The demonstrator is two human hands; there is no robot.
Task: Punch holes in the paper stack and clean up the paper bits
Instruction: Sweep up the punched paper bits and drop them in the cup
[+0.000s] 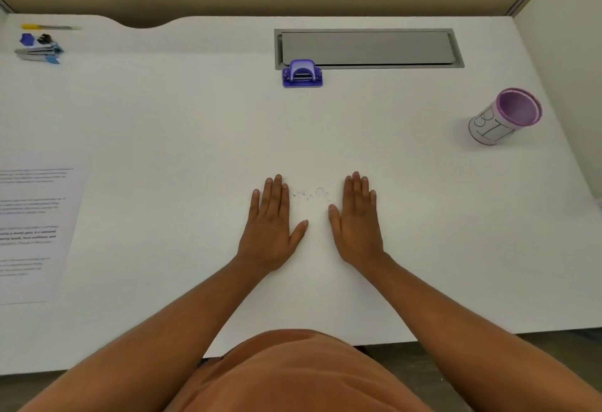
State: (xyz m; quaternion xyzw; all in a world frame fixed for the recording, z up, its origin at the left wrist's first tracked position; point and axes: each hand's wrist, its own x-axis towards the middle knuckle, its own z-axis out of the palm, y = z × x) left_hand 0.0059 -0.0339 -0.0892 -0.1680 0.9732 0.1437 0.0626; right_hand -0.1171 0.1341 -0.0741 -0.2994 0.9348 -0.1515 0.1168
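Observation:
Small white paper bits [311, 196] lie scattered on the white desk [195, 125] in front of me. My left hand [272, 226] rests flat, palm down, just left of the bits, holding nothing. My right hand [356, 221] lies flat on their right side, fingers together and empty. The purple hole punch [302, 73] stands at the back centre, well beyond both hands. The printed paper stack [31, 226] lies at the desk's left edge. A purple-rimmed cup [505, 116] labelled as a bin stands at the far right.
A grey cable-tray lid [368, 48] is set into the desk behind the punch. A stapler, clips and a yellow-handled tool [39, 45] sit in the back left corner. Partition walls close the back and right sides.

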